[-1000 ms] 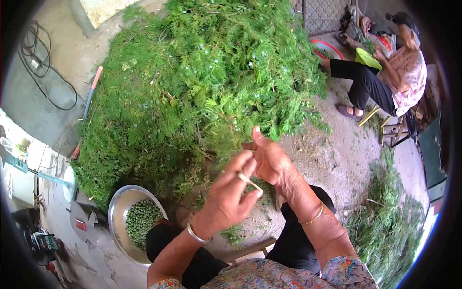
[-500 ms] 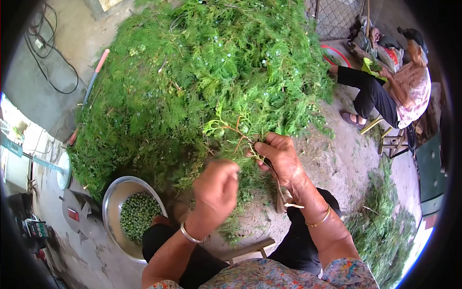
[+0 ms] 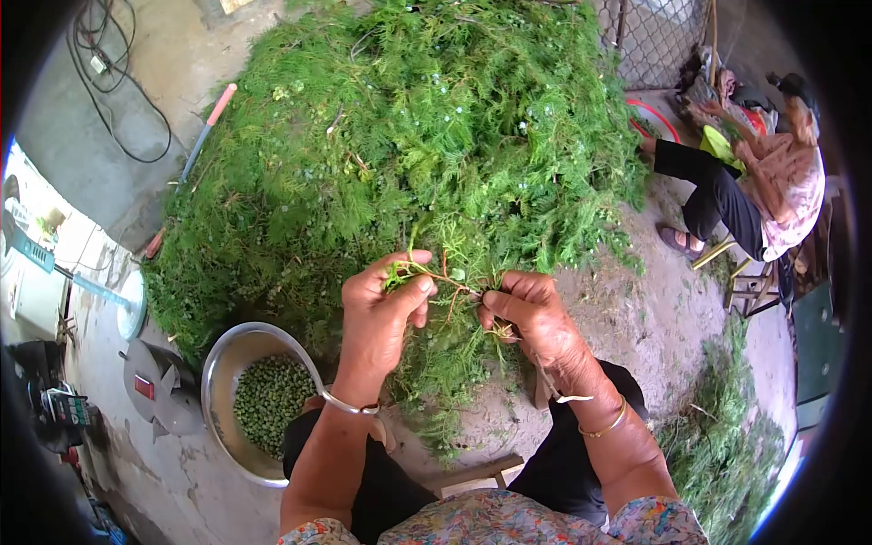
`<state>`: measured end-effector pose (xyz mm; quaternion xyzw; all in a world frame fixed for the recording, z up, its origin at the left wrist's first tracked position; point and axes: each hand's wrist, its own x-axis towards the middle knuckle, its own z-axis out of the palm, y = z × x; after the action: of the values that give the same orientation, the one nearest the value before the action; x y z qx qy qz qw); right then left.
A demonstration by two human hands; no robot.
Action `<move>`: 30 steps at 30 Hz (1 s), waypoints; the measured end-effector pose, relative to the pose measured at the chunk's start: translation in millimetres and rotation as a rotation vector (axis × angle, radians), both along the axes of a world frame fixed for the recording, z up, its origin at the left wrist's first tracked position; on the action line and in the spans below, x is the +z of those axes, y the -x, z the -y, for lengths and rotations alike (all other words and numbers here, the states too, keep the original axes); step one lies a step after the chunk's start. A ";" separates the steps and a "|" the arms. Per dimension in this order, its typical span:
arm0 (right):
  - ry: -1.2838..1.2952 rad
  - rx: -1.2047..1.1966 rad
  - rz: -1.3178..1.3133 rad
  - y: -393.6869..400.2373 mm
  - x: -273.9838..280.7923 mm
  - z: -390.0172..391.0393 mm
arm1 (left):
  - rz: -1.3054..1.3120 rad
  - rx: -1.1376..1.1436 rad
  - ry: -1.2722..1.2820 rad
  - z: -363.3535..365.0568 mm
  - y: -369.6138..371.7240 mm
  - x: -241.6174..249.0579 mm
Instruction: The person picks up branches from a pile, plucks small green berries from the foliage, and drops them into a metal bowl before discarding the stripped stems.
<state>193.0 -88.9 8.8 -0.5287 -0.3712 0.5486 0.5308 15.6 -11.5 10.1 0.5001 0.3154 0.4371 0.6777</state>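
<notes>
where a flowered top (image 3: 495,520) is spreading along the near edge, bare forearms (image 3: 320,468) are reaching forward, a silver bangle (image 3: 350,405) circling the left wrist and a gold bangle (image 3: 607,423) the right. ahead of them, the right hand (image 3: 536,318) is clamping thumb and fingers on the stem of a green sprig (image 3: 447,274); its woody end is trailing back beside that wrist, while the leafy, reddish-branched end is pointing left. the left hand (image 3: 374,313) is meeting that leafy end, thumb and forefinger lying on either side of it, though the view is not showing whether they are pressing on it. left of the left forearm, a metal basin (image 3: 221,391) is holding small green berries (image 3: 272,400). beyond the hands, a heap of green branches (image 3: 409,136) is covering the floor (image 3: 581,300). farther off to the right, another person (image 3: 788,191) is sitting beside a red-rimmed container (image 3: 669,123).
</notes>
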 end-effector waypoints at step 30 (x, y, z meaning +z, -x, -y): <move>-0.259 -0.052 0.602 -9.1 -17.1 8.9 | -0.535 0.148 -0.471 14.0 -33.4 -8.7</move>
<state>202.1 -97.8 -8.2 -0.6043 -0.5646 0.3022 0.4740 48.9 -25.4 1.4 0.7152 0.4074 0.3992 0.4039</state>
